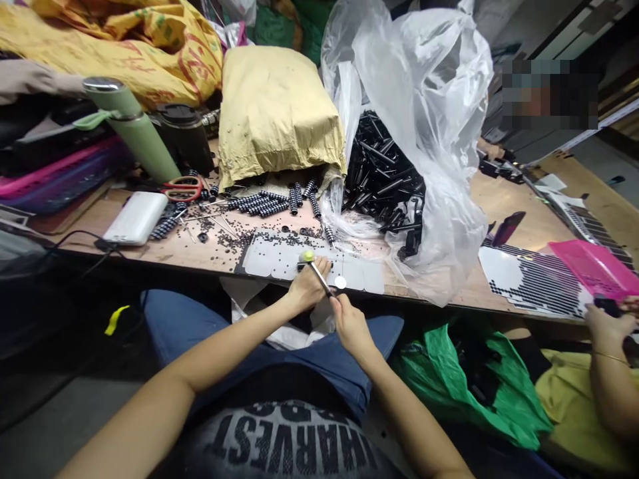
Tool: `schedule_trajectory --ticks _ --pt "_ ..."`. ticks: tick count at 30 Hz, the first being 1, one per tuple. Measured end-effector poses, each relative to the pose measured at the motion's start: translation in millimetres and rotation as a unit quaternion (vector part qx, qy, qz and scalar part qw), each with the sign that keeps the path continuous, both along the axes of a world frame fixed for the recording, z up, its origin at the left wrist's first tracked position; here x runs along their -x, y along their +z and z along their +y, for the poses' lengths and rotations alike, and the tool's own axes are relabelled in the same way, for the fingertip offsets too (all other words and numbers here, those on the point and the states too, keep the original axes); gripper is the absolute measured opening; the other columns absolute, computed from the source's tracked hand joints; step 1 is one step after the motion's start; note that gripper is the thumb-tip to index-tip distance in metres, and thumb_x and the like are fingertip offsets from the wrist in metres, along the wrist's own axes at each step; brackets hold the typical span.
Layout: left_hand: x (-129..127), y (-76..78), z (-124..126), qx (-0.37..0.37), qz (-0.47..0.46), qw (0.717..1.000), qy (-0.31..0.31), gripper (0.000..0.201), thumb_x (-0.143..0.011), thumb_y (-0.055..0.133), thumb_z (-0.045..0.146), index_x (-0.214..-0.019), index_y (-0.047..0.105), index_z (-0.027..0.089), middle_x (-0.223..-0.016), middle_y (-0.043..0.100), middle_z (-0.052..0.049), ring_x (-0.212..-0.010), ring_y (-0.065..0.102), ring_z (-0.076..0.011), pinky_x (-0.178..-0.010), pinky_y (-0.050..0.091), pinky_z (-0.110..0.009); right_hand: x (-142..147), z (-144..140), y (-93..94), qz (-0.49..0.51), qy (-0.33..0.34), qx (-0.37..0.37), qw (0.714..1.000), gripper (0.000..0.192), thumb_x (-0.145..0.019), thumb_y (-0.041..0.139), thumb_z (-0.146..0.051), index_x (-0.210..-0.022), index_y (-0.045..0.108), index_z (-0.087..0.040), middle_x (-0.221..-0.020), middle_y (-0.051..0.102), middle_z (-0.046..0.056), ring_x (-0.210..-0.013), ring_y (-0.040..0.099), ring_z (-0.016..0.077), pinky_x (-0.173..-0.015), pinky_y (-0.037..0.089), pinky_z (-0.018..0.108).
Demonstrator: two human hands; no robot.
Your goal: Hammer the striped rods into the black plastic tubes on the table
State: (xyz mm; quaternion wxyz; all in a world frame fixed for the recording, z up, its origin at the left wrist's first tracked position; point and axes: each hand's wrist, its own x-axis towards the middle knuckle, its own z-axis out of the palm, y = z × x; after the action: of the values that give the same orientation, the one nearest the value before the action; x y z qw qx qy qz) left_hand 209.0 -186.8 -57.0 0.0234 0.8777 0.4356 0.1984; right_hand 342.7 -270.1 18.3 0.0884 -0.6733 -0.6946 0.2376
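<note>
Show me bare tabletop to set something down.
The barest patch of tabletop lies right of the clear plastic bag, beyond the black-dotted sheets. A smaller, speckled patch runs along the front edge between the white box and the grey mat. Crowded: behind the mat, with beaded rods, loose black bits and the yellow sack; the left hand is over the mat.

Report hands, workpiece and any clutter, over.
Right hand grips a tool with a yellow-green head. Left hand on a small black piece, grip unclear. Black bits scattered on the gray mat.

A hammer (320,277) and bagged parts (382,163) show a workshop.
</note>
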Motion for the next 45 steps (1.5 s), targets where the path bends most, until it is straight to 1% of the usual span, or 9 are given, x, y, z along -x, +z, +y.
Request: schedule_trajectory --ticks 7,12,17,24,28,33,37,41,45 --pt "13.5 32.2 13.7 0.076 -0.059 0.995 0.005 0.025 -0.092 0.048 0.024 -0.109 0.064 0.016 -0.094 0.063 -0.013 -0.087 0.058 -0.0243 -0.073 0.048 -0.036 -66.5 36.1 -5.0 -0.161 -0.142 -0.052 0.975 0.041 -0.1 0.026 -0.046 -0.1 0.056 -0.018 -0.075 0.065 0.009 -0.065 0.061 0.0224 -0.059 0.032 0.029" --pt "71.7 48.5 112.5 0.057 -0.094 0.965 0.24 0.031 -0.094 0.039 0.023 -0.107 0.064 0.007 -0.107 0.059 -0.023 -0.099 0.053 -0.0308 -0.082 0.043 -0.043 -103.8 62.6 -30.8 -0.218 -0.151 -0.132 0.955 0.038 -0.097 0.035 -0.043 -0.098 0.059 -0.014 -0.092 0.064 0.017 -0.088 0.06 0.0281 -0.072 0.04 0.035" --pt "99.0 39.7 178.0 0.118 0.01 0.955 0.272 0.027 -0.089 0.051 0.027 -0.1 0.064 0.006 -0.11 0.06 -0.023 -0.114 0.047 -0.0358 -0.095 0.036 -0.046 -92.3 120.2 -30.8 -0.122 -0.061 -0.221 0.966 0.026 -0.093 0.045 -0.034 -0.1 0.059 -0.013 -0.103 0.062 0.016 -0.101 0.054 0.0279 -0.087 0.04 0.038" --pt "89.6 33.5 158.9 0.123 -0.109 0.949 0.27 0.024 -0.091 0.048 0.029 -0.101 0.058 0.009 -0.106 0.06 -0.019 -0.103 0.056 -0.0293 -0.088 0.044 -0.039 -52.4 256.7 -15.4 -0.074 -0.06 -0.195 0.976 0.019 -0.091 0.046 -0.022 -0.102 0.059 -0.014 -0.111 0.061 0.015 -0.107 0.051 0.0237 -0.093 0.038 0.033" --pt "81.7 40.9 129.4 0.252 -0.456 0.826 0.212 0.025 -0.089 0.047 0.039 -0.096 0.052 0.015 -0.088 0.059 -0.007 -0.071 0.06 -0.0179 -0.066 0.049 -0.031 -38.5 293.4 -12.1 -0.042 -0.078 -0.178 0.98 0.012 -0.084 0.052 -0.013 -0.092 0.061 -0.012 -0.108 0.061 0.019 -0.108 0.051 0.026 -0.09 0.039 0.035" --pt "77.7 53.5 86.3 0.348 -0.604 0.7 0.159 0.036 -0.073 0.065 0.049 -0.082 0.05 0.018 -0.066 0.053 0.003 -0.051 0.049 -0.0109 -0.048 0.041 -0.023 -40.7 276.5 2.5 0.047 -0.032 -0.151 0.987 0.008 -0.088 0.05 -0.021 -0.088 0.057 -0.017 -0.092 0.065 0.009 -0.092 0.058 0.0186 -0.083 0.043 0.03" --pt "71.5 75.0 61.2 0.229 -0.545 0.791 0.158 0.029 -0.074 0.068 0.04 -0.089 0.061 0.017 -0.079 0.062 -0.004 -0.075 0.06 -0.0163 -0.063 0.046 -0.025 -43.0 222.5 25.3 0.279 0.054 -0.055 0.957 0.021 -0.093 0.044 -0.04 -0.09 0.051 -0.02 -0.076 0.06 0.0 -0.069 0.056 0.0121 -0.068 0.045 0.025" --pt "55.4 86.7 49.6 0.251 -0.497 0.829 0.042 0.031 -0.067 0.077 0.038 -0.085 0.068 0.016 -0.09 0.067 -0.007 -0.088 0.062 -0.0201 -0.072 0.048 -0.027 -29.6 169.7 39.0 0.518 0.123 0.182 0.827 0.032 -0.08 0.062 -0.05 -0.082 0.052 -0.02 -0.064 0.05 -0.004 -0.056 0.049 0.0102 -0.06 0.045 0.026" --pt "44.2 81.2 43.5 0.403 -0.574 0.706 0.1 0.038 -0.057 0.082 0.042 -0.069 0.06 0.014 -0.055 0.053 0.003 -0.046 0.046 -0.0081 -0.044 0.034 -0.02 -4.5 139.6 37.4 0.395 0.114 0.005 0.912 0.054 -0.075 0.064 -0.061 -0.11 0.055 -0.022 -0.098 0.061 0.007 -0.087 0.059 0.0198 -0.079 0.05 0.038"
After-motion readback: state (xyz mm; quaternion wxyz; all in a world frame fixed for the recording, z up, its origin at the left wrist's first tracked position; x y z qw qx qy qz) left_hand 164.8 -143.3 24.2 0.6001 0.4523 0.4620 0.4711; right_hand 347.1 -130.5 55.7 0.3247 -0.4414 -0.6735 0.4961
